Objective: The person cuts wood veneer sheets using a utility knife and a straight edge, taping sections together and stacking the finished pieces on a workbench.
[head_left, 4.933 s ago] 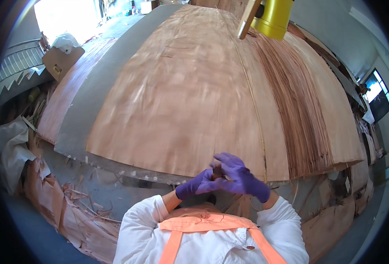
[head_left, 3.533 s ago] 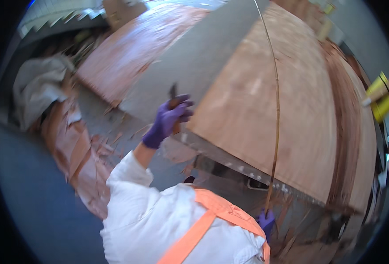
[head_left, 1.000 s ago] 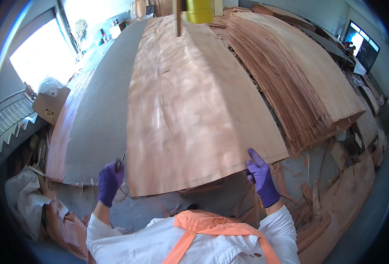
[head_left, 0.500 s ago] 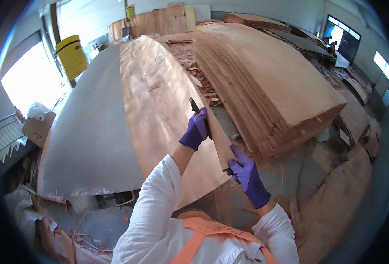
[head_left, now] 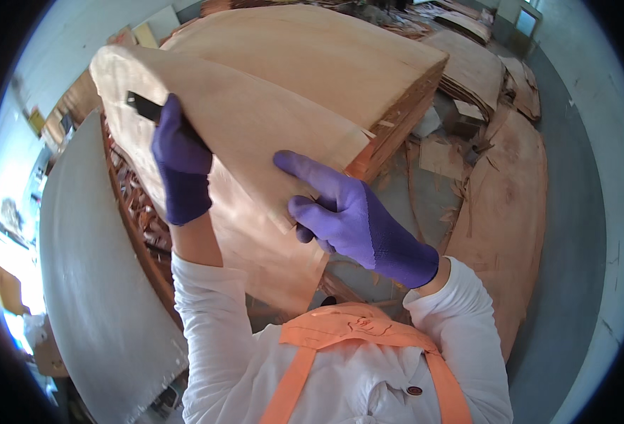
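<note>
My left hand (head_left: 183, 159), in a purple glove, is closed around a dark, flat tool (head_left: 142, 106) whose square end sticks out past the fingers; its exact kind is unclear. That hand also lies against the edge of a large, thin wood veneer sheet (head_left: 206, 88), bent over with part hanging down. At the near corner of the sheet, my right hand (head_left: 365, 219), gloved in purple too, pinches the edge between thumb and curled fingers, its index finger laid along the surface. The sheet reaches over a tall stack of veneer (head_left: 312, 53).
A grey-topped table (head_left: 100, 268) curves along my left. Torn veneer scraps (head_left: 139, 191) fill the gap beside it. To the right, long veneer pieces (head_left: 506, 212) lie on the floor, with further veneer stacks (head_left: 467, 67) behind them and a wall (head_left: 580, 134) beyond.
My view and body have turned right, from the grey table toward the stack. Both hands carried the veneer sheet off the table and over the stack, keeping hold of it.
</note>
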Available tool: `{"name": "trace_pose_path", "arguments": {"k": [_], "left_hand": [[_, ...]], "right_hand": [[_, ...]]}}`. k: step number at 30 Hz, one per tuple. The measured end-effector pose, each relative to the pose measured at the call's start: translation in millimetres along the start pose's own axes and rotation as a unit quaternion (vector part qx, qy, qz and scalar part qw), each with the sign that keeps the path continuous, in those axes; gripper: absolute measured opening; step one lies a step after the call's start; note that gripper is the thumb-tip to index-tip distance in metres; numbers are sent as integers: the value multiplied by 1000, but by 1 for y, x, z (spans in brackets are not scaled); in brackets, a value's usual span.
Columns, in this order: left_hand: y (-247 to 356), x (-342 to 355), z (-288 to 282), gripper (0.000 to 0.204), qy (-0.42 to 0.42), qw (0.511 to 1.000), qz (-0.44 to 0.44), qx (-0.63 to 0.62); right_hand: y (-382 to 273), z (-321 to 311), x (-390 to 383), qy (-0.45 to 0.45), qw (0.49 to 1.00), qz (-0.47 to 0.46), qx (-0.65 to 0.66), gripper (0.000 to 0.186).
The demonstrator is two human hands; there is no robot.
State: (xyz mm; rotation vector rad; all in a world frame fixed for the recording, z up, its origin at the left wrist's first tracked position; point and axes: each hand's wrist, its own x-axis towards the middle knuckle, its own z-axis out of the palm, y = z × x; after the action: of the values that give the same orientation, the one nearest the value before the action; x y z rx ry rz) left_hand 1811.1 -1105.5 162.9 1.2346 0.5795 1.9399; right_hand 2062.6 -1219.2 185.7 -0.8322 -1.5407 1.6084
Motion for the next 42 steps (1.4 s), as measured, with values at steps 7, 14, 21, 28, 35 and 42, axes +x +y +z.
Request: {"name": "trace_pose_path", "arguments": {"k": [7,14,21,28,35,42], "left_hand": [[-34,107,129,38,-18,995,0,101],[-99,220,260,48,-77,968,96,219],[-180,279,372,42,-72,963,39,257],[-339,372,372,31,20,952,0,307],[-454,390,358,23,99,971,49,213],[-486,253,320,27,86,888,-95,441]], "right_hand": [[-46,-158,42,-41,989,-32,140,51],[-78,-336,105,-98,974,-123,160,46],[-95,-461,176,-136,966,-105,192,44],[-76,-543,245,29,995,-61,67,46],[-28,-618,325,25,996,-11,80,48],[39,-708,403,35,997,41,60,49]]}}
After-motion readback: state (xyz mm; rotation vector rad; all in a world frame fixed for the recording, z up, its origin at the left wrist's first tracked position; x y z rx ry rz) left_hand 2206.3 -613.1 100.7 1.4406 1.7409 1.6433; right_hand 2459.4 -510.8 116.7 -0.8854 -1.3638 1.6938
